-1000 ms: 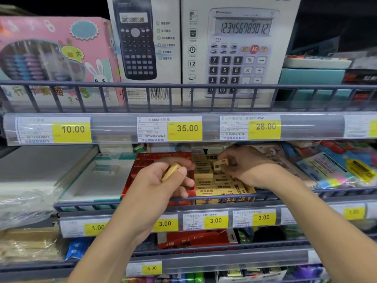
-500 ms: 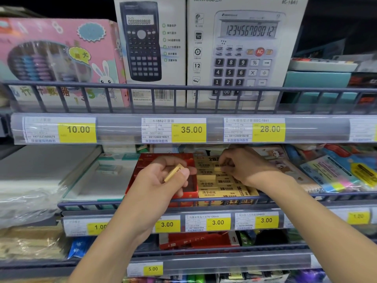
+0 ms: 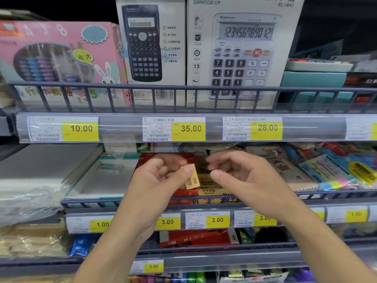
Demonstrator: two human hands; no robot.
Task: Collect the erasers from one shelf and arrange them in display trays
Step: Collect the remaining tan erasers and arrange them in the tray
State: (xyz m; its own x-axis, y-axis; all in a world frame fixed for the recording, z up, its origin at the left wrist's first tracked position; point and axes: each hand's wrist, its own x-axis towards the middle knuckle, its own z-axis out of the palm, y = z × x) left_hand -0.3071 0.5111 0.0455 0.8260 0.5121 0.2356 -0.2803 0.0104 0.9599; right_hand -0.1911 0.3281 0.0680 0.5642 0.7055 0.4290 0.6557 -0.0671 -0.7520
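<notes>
My left hand (image 3: 161, 176) pinches a yellow eraser (image 3: 192, 179) between thumb and fingers, its long side hanging down, just above the red display tray (image 3: 146, 160) on the middle shelf. Rows of yellow erasers (image 3: 210, 190) fill the tray's right part. My right hand (image 3: 240, 176) hovers over those rows with loosely curled fingers and holds nothing; its thumb tip is close to the held eraser. Both hands hide much of the tray.
A wire rail (image 3: 306, 194) fronts the middle shelf. White flat packs (image 3: 98, 176) lie left of the tray, colourful sticky-note packs (image 3: 336, 172) to the right. Calculator boxes (image 3: 242, 50) stand on the upper shelf. Price strips (image 3: 189, 128) run along shelf edges.
My right hand has lifted off the eraser rows and drawn back toward my left hand, now holding nothing. My left hand has turned its eraser from slanting up to hanging down.
</notes>
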